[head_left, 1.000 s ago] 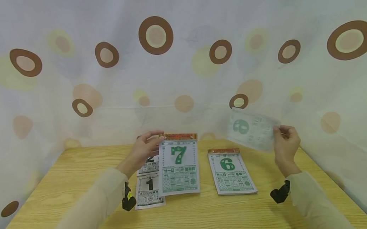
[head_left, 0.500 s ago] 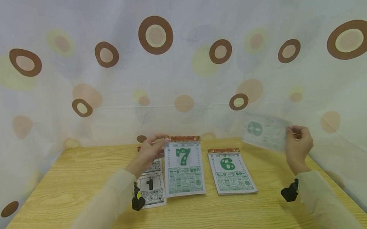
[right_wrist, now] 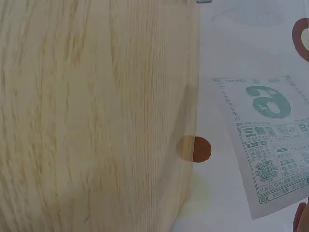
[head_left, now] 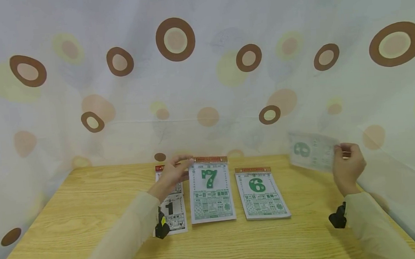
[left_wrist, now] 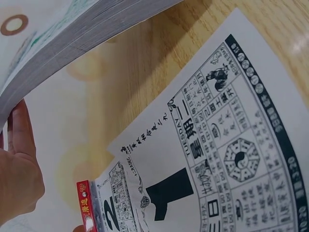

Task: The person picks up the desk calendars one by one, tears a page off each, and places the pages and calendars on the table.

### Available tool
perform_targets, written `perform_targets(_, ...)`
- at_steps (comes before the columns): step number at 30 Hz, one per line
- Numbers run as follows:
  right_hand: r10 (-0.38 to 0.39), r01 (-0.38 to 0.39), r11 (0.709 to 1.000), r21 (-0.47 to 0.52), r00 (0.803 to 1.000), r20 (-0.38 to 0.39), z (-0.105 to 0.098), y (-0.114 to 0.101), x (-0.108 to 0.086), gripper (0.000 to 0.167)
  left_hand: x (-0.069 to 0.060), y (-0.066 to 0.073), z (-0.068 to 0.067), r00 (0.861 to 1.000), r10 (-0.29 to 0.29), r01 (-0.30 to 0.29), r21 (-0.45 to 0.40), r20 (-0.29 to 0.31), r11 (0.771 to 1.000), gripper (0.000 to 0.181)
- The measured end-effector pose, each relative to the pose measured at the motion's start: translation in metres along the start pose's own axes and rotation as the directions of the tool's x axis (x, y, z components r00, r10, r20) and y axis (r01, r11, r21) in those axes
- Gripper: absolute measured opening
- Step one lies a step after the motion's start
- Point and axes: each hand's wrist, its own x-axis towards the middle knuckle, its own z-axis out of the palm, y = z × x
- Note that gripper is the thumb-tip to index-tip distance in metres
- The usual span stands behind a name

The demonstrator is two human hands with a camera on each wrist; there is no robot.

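My left hand (head_left: 171,177) grips the top left corner of a thick calendar pad (head_left: 212,193) showing a green 7; in the left wrist view the pad's grey page edge (left_wrist: 72,50) is tilted up above the table, over the hand (left_wrist: 19,169). On the right, my right hand (head_left: 348,168) pinches one end of a thin loose sheet (head_left: 311,150), held in the air with its green number showing through. The right wrist view shows that sheet (right_wrist: 270,140) hanging beside the table edge, with only fingertips (right_wrist: 301,217) visible.
A second green pad (head_left: 262,194) showing 6 lies on the wooden table (head_left: 216,249). Left of the held pad lie a black 1 sheet (head_left: 175,216) and, behind it, a red-topped 2 calendar (left_wrist: 110,208). A circle-patterned cloth (head_left: 211,85) hangs behind.
My right hand has moved right with the loose sheet, away from the 6 pad. My left hand has shifted the 7 pad slightly right and lower, uncovering more of the red-topped calendar.
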Motion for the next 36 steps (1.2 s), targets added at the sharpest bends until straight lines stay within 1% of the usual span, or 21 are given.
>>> perform_targets(4,-0.066,0.066,0.998,-0.007,0.997,0.032,-0.003,0.007,0.001,0.024,0.001,-0.002,0.002,1.000,-0.013,0.013,-0.011,-0.011,1.000,0.034)
perform_targets(9,-0.151,0.153,0.988,-0.015,0.984,0.099,-0.007,0.014,0.001,0.022,0.002,-0.005,0.004,1.000,-0.025,0.026,0.023,-0.014,0.999,0.030)
perform_targets(14,-0.227,0.232,0.973,-0.002,0.955,0.190,-0.011,0.017,0.000,0.017,0.004,-0.010,0.005,0.999,-0.029,0.031,0.059,-0.034,0.998,0.027)
perform_targets(19,-0.255,0.262,0.965,0.021,0.913,0.319,-0.018,0.019,-0.003,0.015,0.006,-0.014,0.006,0.999,-0.012,0.017,0.093,-0.051,0.996,0.027)
perform_targets(22,-0.257,0.269,0.963,0.028,0.878,0.404,-0.021,0.022,-0.003,0.015,0.006,-0.015,0.006,0.998,-0.004,0.010,0.107,-0.058,0.994,0.027)
perform_targets(25,-0.266,0.284,0.958,0.035,0.836,0.480,-0.025,0.025,-0.003,0.015,0.005,-0.016,0.007,0.998,0.015,-0.009,0.114,-0.056,0.993,0.028)
perform_targets(29,-0.294,0.327,0.944,0.040,0.782,0.550,-0.027,0.029,-0.004,0.014,0.005,-0.018,0.008,0.998,0.034,-0.026,0.143,-0.057,0.989,0.031)
perform_targets(31,-0.308,0.357,0.934,0.031,0.755,0.578,-0.028,0.031,-0.005,0.013,0.006,-0.019,0.008,0.997,0.031,-0.020,0.167,-0.065,0.986,0.032)
perform_targets(33,-0.317,0.383,0.923,0.027,0.722,0.615,-0.029,0.033,-0.005,0.012,0.007,-0.020,0.009,0.997,0.027,-0.013,0.193,-0.072,0.981,0.032)
perform_targets(36,-0.324,0.415,0.909,0.029,0.664,0.674,-0.030,0.035,-0.005,0.009,0.009,-0.021,0.009,0.997,0.021,-0.003,0.222,-0.078,0.975,0.033)
